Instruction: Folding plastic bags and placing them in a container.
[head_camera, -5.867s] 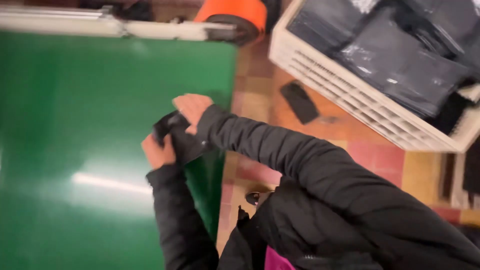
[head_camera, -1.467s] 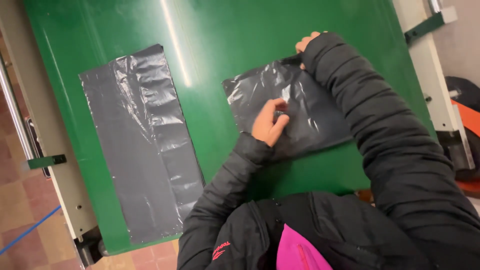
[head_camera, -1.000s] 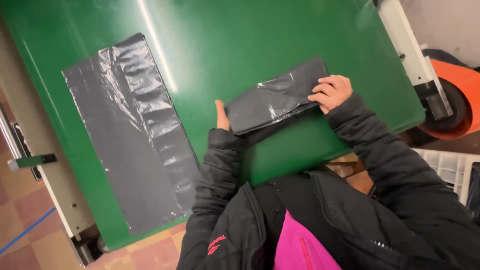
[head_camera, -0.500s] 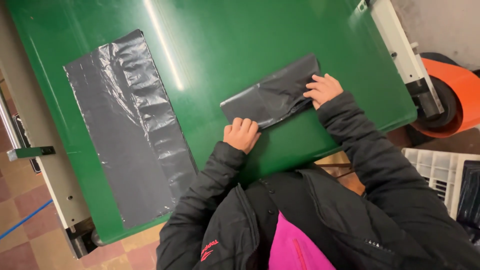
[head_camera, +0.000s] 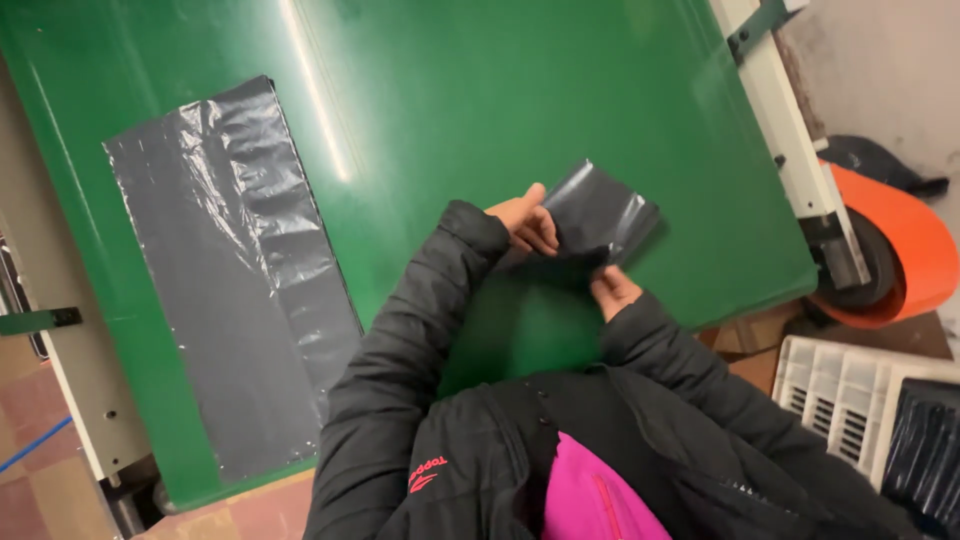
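Folded smaller since half a second earlier, the dark grey plastic bag (head_camera: 598, 215) sat lifted off the green worktop (head_camera: 450, 90), long axis pointing upper-right, both hands, left (head_camera: 522, 220) and right (head_camera: 612, 291), gripping it.

folded bag (head_camera: 598, 215) | black glossy plastic | small, crumpled | above green table
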